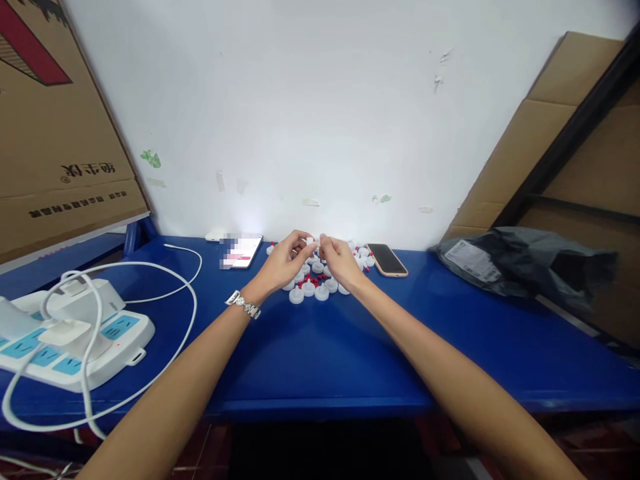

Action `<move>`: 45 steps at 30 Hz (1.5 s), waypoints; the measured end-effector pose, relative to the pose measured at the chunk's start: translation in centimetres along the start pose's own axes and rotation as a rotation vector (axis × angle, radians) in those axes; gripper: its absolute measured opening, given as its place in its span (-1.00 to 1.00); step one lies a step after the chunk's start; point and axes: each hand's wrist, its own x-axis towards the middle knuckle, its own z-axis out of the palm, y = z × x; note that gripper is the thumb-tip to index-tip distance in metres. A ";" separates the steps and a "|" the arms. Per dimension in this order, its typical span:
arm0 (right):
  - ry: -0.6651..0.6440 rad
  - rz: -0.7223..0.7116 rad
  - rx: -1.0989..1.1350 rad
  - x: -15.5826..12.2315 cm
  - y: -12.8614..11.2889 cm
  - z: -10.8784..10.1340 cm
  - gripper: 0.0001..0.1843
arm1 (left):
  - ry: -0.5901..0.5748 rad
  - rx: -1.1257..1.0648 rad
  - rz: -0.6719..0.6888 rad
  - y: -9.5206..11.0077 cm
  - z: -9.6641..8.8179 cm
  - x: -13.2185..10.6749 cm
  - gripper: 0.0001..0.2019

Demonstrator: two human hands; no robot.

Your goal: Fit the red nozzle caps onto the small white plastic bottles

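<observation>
Both hands are raised over a pile of white plastic nozzle caps on the blue table. My left hand is closed, with a white cap between thumb and fingers. Close beside it, my right hand is curled in a pinch at the cap; whatever its fingertips hold is too small to make out. Small red tips lie scattered among the caps below, and several more lie at the right of the pile. The hands hide part of the pile.
A lit phone lies left of the pile, a dark-screened phone to the right. A white power strip with looping cables covers the table's left side. A grey plastic bag sits at right; a carton stands at left.
</observation>
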 end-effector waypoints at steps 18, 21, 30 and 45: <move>0.054 0.064 -0.073 0.2 -0.2 -0.7 -0.48 | 0.090 0.111 0.048 -0.4 -1.5 0.0 -0.65; -0.053 0.153 -0.157 0.4 0.3 -2.0 -0.51 | 0.052 0.206 0.066 -0.7 -3.0 -0.2 -0.65; -0.268 0.029 -0.648 -0.9 0.3 -1.9 -0.74 | -0.086 0.316 -0.046 -2.2 -4.1 -0.4 -0.68; -0.203 -0.069 -0.378 5.2 1.5 2.7 -0.93 | 0.048 0.657 -0.148 -5.4 -5.8 -0.6 -0.67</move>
